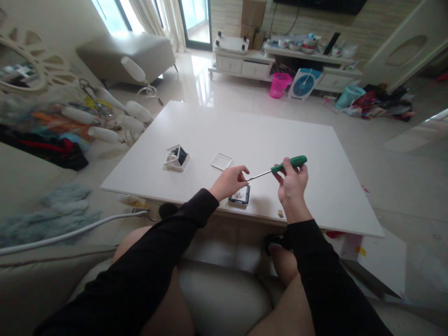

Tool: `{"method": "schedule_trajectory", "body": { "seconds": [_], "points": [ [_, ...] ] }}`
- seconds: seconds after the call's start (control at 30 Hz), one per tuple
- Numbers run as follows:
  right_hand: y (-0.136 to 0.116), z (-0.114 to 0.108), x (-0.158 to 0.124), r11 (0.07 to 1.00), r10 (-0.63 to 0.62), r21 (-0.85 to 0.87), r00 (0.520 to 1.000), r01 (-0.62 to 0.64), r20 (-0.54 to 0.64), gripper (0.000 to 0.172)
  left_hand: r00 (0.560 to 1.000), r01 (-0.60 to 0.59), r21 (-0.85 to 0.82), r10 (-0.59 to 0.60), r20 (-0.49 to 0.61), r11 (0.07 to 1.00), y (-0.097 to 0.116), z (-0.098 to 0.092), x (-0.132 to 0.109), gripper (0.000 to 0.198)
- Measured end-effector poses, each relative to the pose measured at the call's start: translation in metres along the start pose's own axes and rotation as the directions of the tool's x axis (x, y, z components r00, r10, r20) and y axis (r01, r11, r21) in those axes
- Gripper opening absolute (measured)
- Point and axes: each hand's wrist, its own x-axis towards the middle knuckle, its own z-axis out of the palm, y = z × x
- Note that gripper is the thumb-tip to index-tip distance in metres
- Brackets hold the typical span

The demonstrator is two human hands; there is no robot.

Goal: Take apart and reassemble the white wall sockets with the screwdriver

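Note:
My right hand (293,183) grips a screwdriver (297,161) by its green handle, with the metal shaft pointing left. The shaft's tip reaches the fingers of my left hand (231,180), which are curled in a pinch. Whether a small piece sits between those fingertips is too small to make out. Just below my left hand, a wall socket (240,196) with a dark frame lies near the table's front edge, partly covered by the hand. Behind my left hand rests a flat white cover frame (221,161).
The white table (280,135) spans the middle of the view. On its left side stands a small white box-shaped item with dark parts (177,157). A minion sticker (280,213) is near the front edge. A chandelier (129,112) stands beyond the left edge.

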Motion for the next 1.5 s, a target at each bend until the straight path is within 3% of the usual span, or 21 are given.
{"method": "schedule_trajectory", "body": {
  "seconds": [0.27,0.5,0.73,0.83,1.03,1.2,1.3,1.37,1.5],
  "points": [
    [-0.004,0.002,-0.005,0.993,-0.109,-0.043,0.994,0.11,0.024,0.052,0.997,0.013,0.099,-0.021,0.08,0.995,-0.013,0.003,0.003,0.046],
    [-0.007,0.002,-0.007,0.966,-0.233,-0.099,0.97,0.238,0.063,0.045,0.966,-0.046,0.44,-0.072,0.247,0.897,-0.029,0.005,-0.003,0.083],
    [-0.007,0.001,-0.014,0.942,-0.279,-0.153,0.95,0.3,0.143,0.039,0.935,-0.084,0.533,-0.118,0.335,0.842,-0.047,0.013,-0.008,0.083],
    [-0.007,-0.002,-0.016,0.935,-0.279,-0.172,0.944,0.309,0.178,0.037,0.944,-0.087,0.518,-0.096,0.315,0.851,-0.054,0.014,-0.011,0.094],
    [-0.008,0.0,-0.023,0.945,-0.235,-0.177,0.949,0.273,0.209,0.037,0.943,-0.092,0.501,-0.086,0.321,0.86,-0.059,0.015,-0.013,0.097],
    [-0.006,0.006,-0.032,0.948,-0.215,-0.186,0.949,0.26,0.23,0.035,0.954,-0.07,0.446,-0.071,0.291,0.893,-0.05,0.016,-0.01,0.105],
    [-0.002,0.006,-0.035,0.936,-0.216,-0.211,0.934,0.281,0.286,0.034,0.967,-0.084,0.308,0.003,0.255,0.948,-0.034,0.01,-0.008,0.088],
    [0.001,0.006,-0.036,0.935,-0.199,-0.225,0.931,0.274,0.305,0.033,0.982,-0.104,0.205,0.068,0.175,0.973,-0.022,0.004,-0.007,0.071],
    [0.003,0.007,-0.038,0.937,-0.179,-0.235,0.933,0.258,0.313,0.034,1.0,-0.013,-0.068,0.014,0.018,0.998,-0.005,-0.005,-0.002,0.045]
  ]
}}
